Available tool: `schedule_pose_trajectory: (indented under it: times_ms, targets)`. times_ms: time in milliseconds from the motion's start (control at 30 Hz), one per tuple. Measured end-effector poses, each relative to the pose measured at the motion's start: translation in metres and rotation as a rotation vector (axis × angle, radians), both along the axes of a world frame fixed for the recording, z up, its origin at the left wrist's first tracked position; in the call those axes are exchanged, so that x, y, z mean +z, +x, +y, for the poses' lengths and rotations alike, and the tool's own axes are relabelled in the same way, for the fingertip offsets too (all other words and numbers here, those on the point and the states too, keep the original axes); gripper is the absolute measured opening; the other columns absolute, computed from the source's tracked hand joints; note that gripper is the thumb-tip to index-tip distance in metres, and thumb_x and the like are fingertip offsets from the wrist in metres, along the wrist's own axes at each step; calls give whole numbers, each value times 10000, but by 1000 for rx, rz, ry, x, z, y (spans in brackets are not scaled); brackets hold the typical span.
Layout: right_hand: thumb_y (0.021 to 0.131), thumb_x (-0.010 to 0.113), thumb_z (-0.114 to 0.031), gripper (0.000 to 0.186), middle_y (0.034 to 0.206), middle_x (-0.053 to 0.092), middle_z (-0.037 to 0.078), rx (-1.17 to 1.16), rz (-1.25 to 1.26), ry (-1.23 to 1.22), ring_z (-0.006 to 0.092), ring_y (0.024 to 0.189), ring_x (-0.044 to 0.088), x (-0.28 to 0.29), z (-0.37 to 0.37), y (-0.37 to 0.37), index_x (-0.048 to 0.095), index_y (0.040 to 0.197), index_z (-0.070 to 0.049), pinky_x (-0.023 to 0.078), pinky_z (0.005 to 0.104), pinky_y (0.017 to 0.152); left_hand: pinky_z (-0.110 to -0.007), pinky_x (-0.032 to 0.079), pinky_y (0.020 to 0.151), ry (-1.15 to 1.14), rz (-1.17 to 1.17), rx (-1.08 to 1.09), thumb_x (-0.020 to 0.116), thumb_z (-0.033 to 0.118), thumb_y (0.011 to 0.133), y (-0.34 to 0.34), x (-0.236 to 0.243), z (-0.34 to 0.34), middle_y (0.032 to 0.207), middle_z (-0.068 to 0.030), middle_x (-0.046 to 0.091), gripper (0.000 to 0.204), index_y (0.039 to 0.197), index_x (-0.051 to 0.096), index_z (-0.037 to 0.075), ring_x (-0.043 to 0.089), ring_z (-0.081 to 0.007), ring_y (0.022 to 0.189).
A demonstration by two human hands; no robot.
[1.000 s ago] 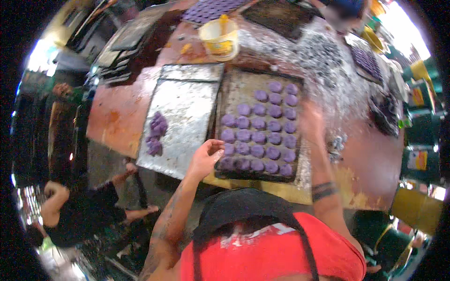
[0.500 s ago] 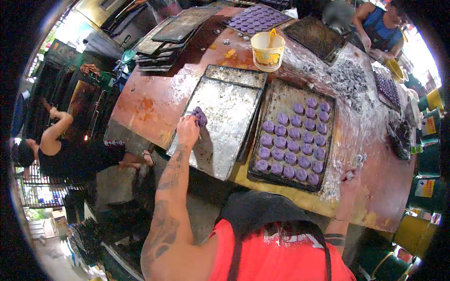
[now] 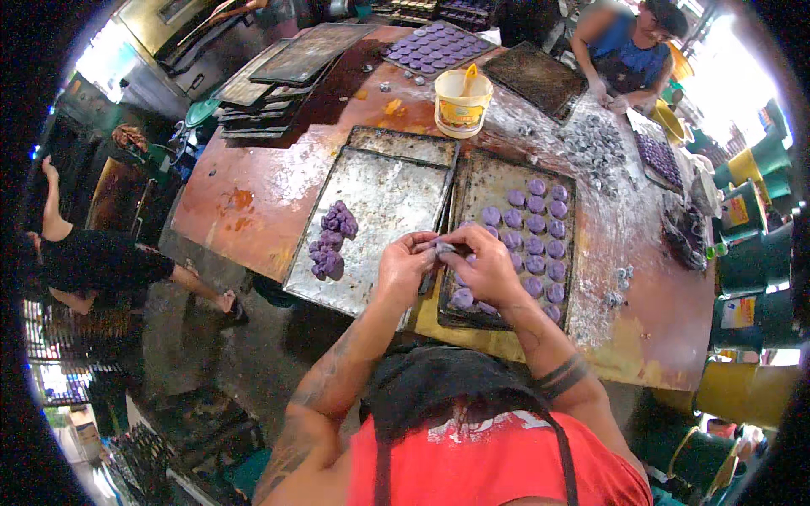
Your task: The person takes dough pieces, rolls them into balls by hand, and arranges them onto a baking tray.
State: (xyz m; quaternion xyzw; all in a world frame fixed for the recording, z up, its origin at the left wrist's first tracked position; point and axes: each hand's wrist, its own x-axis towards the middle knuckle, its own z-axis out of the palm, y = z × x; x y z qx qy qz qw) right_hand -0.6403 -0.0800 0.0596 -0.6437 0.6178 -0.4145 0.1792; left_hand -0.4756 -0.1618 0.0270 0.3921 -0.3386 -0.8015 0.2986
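My left hand (image 3: 407,266) and my right hand (image 3: 487,263) meet over the edges of two metal trays. Their fingers are closed together on a small greyish piece of dough (image 3: 443,248), mostly covered by the fingertips. Lumpy purple clumps (image 3: 339,221) rest on the bare metal tray (image 3: 388,181) to the left, apart from my hands. Under and beside my right hand lies a dark tray (image 3: 498,173) with rows of round, flattened purple dough pieces (image 3: 535,224); my hand hides some of them.
Beyond the trays stands a white bucket (image 3: 462,105) with a yellow-handled tool. Small floured dough pieces (image 3: 595,143) lie heaped on the right of the table (image 3: 658,312). Stacked trays (image 3: 278,80) sit at the far left. Across the table a co-worker (image 3: 624,51) works; another person (image 3: 110,261) is at left.
My left hand has left the purple clump on the left tray and moved right. My right hand has come in from the floured table with a greyish dough piece; both hands now meet on it.
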Motion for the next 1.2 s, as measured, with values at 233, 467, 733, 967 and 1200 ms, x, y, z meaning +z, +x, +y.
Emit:
schedule_pose_trajectory:
  times_ms: [233, 467, 733, 967, 1200]
  targets:
    - [879, 716, -111, 379, 1052, 657, 154, -132, -1, -18, 339, 1025, 637, 10, 10, 23, 693, 1257, -109, 533, 406, 907, -285, 566, 896, 46, 162, -109, 666, -36, 933, 2, -11, 5, 1118, -98, 694, 349, 1273, 596, -5, 659, -150, 1021]
    - [934, 743, -117, 218, 1045, 716, 41, -139, -901, 115, 134, 921, 656, 5, 34, -11, 659, 1117, -34, 554, 288, 777, -318, 564, 889, -31, 210, -186, 704, -3, 929, -40, 15, 20, 1112, -87, 712, 281, 1207, 658, -2, 678, -170, 983]
    - [905, 736, -101, 245, 1103, 675, 93, -574, -689, -13, 198, 1014, 651, 1, 38, -22, 687, 1131, -20, 550, 344, 863, -319, 570, 883, -754, -175, -161, 663, 62, 980, -67, 17, 36, 1209, -99, 640, 145, 1086, 666, -36, 662, -184, 1040]
    - [814, 768, -62, 387, 1338, 655, 146, -297, 107, -47, 354, 1270, 590, 24, 48, -48, 705, 1196, -73, 449, 425, 1090, -357, 602, 824, 4, 112, -278, 729, 94, 940, -82, 18, 2, 1086, -106, 699, 371, 1266, 593, -20, 702, -196, 945]
    - [629, 849, -75, 446, 1196, 676, 99, 30, 13, -56, 325, 1131, 631, 13, 35, -98, 644, 1025, -59, 501, 409, 977, -370, 560, 838, 327, 348, -435, 813, 164, 869, -111, -3, 32, 1087, -58, 699, 364, 1168, 654, 30, 689, -197, 956]
